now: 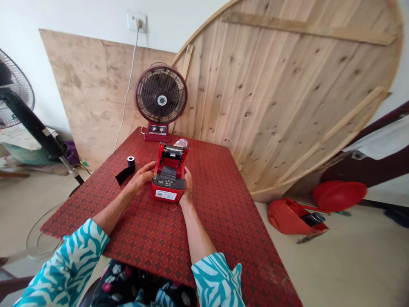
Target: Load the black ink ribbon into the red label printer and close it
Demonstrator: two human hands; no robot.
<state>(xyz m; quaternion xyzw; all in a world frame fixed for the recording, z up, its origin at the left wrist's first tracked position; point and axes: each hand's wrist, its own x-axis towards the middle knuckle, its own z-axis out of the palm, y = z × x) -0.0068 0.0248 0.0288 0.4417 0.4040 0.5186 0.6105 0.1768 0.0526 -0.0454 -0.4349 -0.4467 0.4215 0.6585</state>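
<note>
A small red printer (pixel 169 177) with its lid raised stands in the middle of a red patterned table (pixel 204 221). My left hand (pixel 141 175) rests against the printer's left side, fingers curved and touching its edge. My right hand (pixel 187 187) is pressed against its right side, fingers laid along the casing. A black ribbon roll (pixel 131 161) with a loose black strip (pixel 124 174) lies on the table just left of my left hand. A clear plastic bottle (pixel 180 143) lies behind the printer.
A red desk fan (pixel 160 100) stands at the table's far edge, its cord running to a wall socket (pixel 137 21). A big round wooden board (pixel 287 94) leans behind. A black standing fan (pixel 19 106) is at left. Red basins (pixel 338 194) lie on the floor at right.
</note>
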